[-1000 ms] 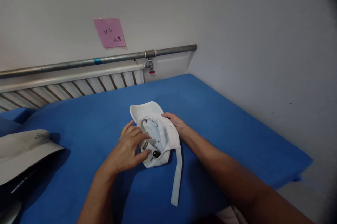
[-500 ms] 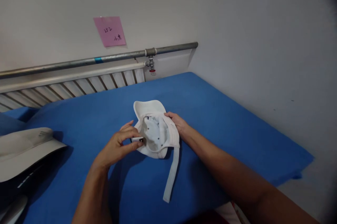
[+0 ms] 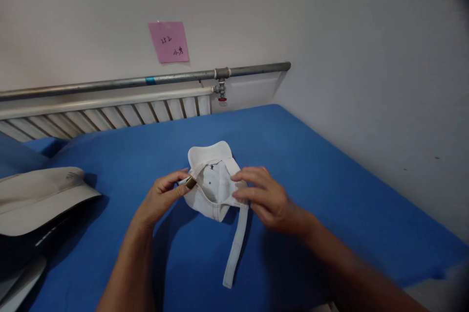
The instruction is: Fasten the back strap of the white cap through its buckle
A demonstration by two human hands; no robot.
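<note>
A white baseball cap (image 3: pixel 207 204) lies on the blue-covered surface with its inside turned up and its brim pointing away from me. My left hand (image 3: pixel 165 194) pinches the cap's left rear edge, where a brass-coloured buckle (image 3: pixel 191 183) shows between thumb and fingers. Across the right side of the opening, the fingers of my right hand (image 3: pixel 269 198) are spread, their tips at the inner band. From the cap's right rear edge a long pale strap (image 3: pixel 235 251) trails toward me, its end loose on the cloth.
Light-coloured caps (image 3: pixel 44 199) are stacked at the left. Behind the blue surface (image 3: pixel 311 180) run a white radiator (image 3: pixel 154 112) and a metal pipe (image 3: pixel 176 78) with a red-handled valve (image 3: pixel 222 100). A pink note (image 3: pixel 169 42) hangs on the wall; another wall borders the right side.
My right hand has let go of the cap's upper right edge and come back nearer me, fingers spreading over the band. The buckle in my left hand has turned. The view has shifted left.
</note>
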